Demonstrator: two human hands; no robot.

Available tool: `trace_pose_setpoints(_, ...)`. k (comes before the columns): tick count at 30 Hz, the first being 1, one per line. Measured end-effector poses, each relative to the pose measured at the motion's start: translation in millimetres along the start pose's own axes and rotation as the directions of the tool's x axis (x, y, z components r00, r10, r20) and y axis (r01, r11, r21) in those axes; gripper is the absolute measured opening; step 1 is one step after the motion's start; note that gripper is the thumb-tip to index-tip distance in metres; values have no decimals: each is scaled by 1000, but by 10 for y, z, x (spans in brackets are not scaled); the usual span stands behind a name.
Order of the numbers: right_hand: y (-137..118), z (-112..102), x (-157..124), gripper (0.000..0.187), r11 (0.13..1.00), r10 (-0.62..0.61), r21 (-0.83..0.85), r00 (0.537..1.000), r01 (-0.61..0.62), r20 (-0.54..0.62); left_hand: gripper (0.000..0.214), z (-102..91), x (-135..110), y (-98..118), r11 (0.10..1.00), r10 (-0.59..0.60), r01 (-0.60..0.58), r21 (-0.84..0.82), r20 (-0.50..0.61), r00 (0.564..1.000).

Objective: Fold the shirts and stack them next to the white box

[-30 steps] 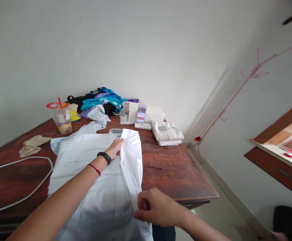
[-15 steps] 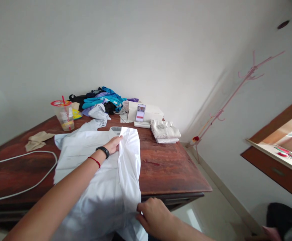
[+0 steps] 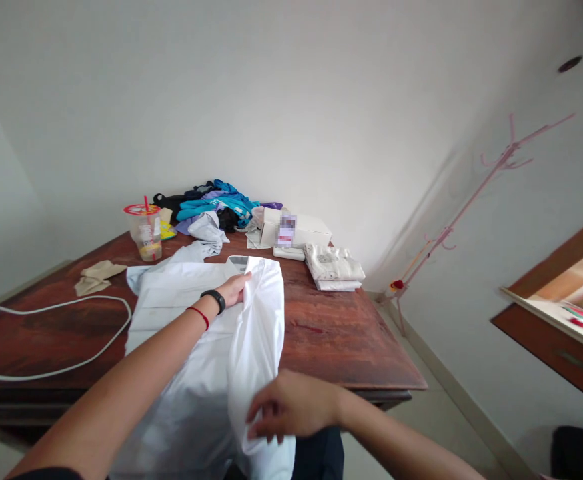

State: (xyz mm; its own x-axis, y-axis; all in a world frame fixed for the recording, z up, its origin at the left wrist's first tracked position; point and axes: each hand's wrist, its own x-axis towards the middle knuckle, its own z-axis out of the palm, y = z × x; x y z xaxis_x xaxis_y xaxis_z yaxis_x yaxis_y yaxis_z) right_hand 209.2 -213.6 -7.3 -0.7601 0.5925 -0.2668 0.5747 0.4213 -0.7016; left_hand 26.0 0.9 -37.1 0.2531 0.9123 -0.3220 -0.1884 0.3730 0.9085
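A white long-sleeved shirt (image 3: 186, 360) lies over the table's front part, its lower end hanging off the near edge. Its collar (image 3: 238, 263) points away from me. Along the right side, one strip with the sleeve (image 3: 259, 313) is folded inward over the body. My left hand (image 3: 234, 290) is closed on the fold's inner edge just below the collar, thumb on top. Over the lower part of the folded sleeve is my right hand (image 3: 294, 403), slightly blurred, its fingers loosely bent and apart. No cloth shows pinched between them; whether the fingertips touch the sleeve, I cannot tell.
On the wooden table (image 3: 321, 333) are a plastic cup with straw (image 3: 145, 233), a beige cloth (image 3: 99, 277), a white cable (image 3: 81, 297), a heap of clothes (image 3: 221, 203), a white box (image 3: 311, 230), a phone (image 3: 286, 230) and folded white clothes (image 3: 335, 263). A pink coat rack (image 3: 471, 197) stands right.
My right hand has let go of the shirt's lower right edge and moved left and up over the sleeve. The left hand keeps its hold near the collar. The view has shifted slightly.
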Motion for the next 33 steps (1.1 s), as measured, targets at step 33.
trace_pose_setpoints(33,883,-791,781,42,594,419,761,706,263,-571,15,-78,1267,1176,806,45,-88,585,88,995)
